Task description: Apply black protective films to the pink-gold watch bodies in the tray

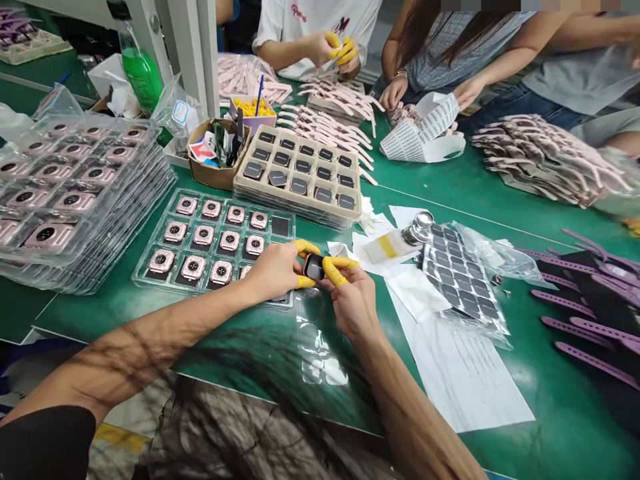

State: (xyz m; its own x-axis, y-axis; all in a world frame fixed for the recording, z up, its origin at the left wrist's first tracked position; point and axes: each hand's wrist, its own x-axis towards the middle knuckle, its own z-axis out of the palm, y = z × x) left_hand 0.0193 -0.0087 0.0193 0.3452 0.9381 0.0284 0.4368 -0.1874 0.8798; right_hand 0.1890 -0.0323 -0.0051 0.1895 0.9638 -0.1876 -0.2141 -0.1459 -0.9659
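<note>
A small watch body with a dark square face (315, 267) is held between both hands, over the right edge of a clear tray. My left hand (281, 270), with yellow finger covers, grips its left side. On its right side, the yellow-covered fingers of my right hand (350, 287) are closed on it. Pink watch bodies, backs up, sit in the compartments of the clear tray (139, 272); its top right compartment shows only a dark pad. Behind it stands a beige tray (300, 193) of dark square pieces.
Stacked clear trays (125, 220) rise at the left. A cardboard box (213, 175) and green bottle (141, 77) stand behind. On the right are a metal-capped bottle (400, 241), a sheet of dark squares (463, 273), paper (470, 380) and purple straps (595, 333). People work across the table.
</note>
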